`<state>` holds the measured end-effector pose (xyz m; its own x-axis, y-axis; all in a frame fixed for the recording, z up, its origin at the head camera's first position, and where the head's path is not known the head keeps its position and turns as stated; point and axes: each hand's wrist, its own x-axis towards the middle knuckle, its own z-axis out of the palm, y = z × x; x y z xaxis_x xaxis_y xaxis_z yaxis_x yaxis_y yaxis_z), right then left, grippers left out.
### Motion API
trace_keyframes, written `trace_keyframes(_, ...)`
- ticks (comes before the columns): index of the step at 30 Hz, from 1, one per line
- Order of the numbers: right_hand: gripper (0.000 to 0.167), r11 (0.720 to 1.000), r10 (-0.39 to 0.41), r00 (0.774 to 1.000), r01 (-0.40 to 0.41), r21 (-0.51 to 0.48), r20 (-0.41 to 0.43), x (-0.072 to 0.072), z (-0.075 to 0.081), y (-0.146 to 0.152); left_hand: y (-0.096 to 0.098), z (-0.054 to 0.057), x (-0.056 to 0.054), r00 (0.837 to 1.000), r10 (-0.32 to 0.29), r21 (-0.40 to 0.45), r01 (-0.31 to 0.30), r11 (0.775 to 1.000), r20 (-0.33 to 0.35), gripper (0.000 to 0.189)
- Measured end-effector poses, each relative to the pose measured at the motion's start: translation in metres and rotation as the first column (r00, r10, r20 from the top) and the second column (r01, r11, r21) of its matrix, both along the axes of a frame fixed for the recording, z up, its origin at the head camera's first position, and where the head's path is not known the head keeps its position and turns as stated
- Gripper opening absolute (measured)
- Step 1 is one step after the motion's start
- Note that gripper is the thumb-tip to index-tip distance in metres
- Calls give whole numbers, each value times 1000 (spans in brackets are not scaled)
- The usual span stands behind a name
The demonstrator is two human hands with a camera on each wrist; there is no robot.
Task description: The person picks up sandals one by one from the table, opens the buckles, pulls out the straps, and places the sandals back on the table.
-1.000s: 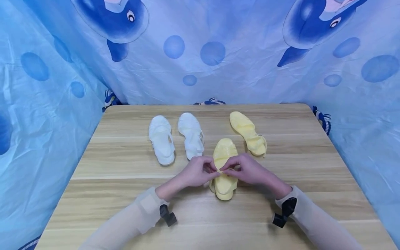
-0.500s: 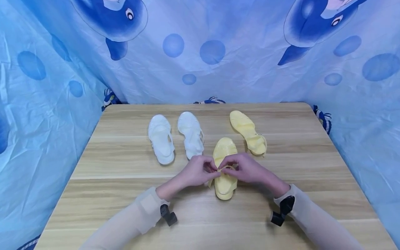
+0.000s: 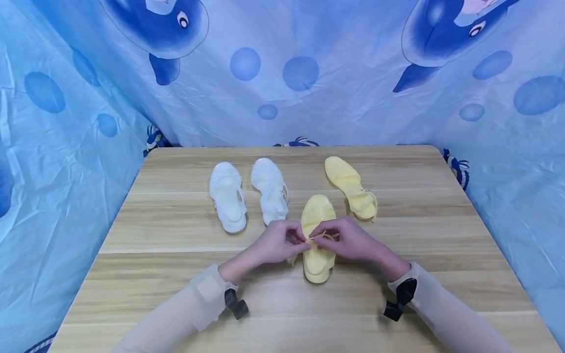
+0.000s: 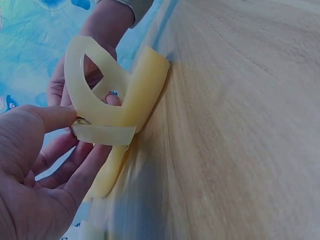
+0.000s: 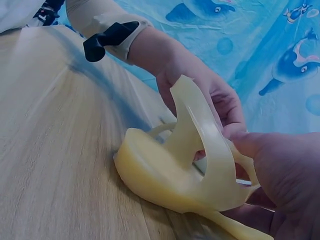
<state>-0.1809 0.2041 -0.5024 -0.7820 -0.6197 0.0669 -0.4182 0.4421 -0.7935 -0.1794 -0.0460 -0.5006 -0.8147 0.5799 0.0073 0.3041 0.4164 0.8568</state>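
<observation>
Thin ankle strap (image 3: pixel 325 236) now shows as a curve over the right hand's fingers, where a second ago it could hardly be seen; both hands stay almost where they were. It belongs to the near yellow sandal (image 3: pixel 318 208), which rests on the worktop (image 3: pixel 318 318) just below and right of the middle of the head frame. At its left side, the left hand (image 3: pixel 279 241) has its grip pinching the strap at the buckle (image 4: pixel 81 121), between thumb and fingers. Opposite it, the right hand (image 3: pixel 352 239) pinches the strap too, fingertips close to the left ones. Another yellow sandal (image 3: pixel 348 185) lies slanted, up and right of the hands. Left of centre lie a left white sandal (image 3: pixel 227 196) and a right white sandal (image 3: pixel 268 189), the latter's lower end near the left hand.
</observation>
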Motion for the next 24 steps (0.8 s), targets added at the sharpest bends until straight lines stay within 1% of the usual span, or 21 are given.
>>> trace_keyframes(5,13,1000,20,997,-21,-12,-68,-2,0,-3,-1,1,-1,1000,-2,2,2,1000,12,15)
trace_keyframes(7,11,1000,26,997,-27,-9,-76,-1,0,-2,-1,1,0,1000,-5,-2,5,1000,17,15)
trace_keyframes(12,10,1000,21,999,-21,9,-43,4,-3,2,-1,1,3,1000,-7,-4,7,1000,10,16)
trace_keyframes(15,10,1000,14,1000,-13,11,-21,4,-3,2,-1,0,2,1000,-8,-3,8,1000,3,15)
trace_keyframes(20,11,1000,22,1000,-22,-5,-20,1,3,-5,1,1,0,1000,-19,-11,19,1000,-10,14)
trace_keyframes(24,8,999,36,999,-36,4,4,0,6,-9,2,2,-1,999,-31,-10,31,999,-10,15)
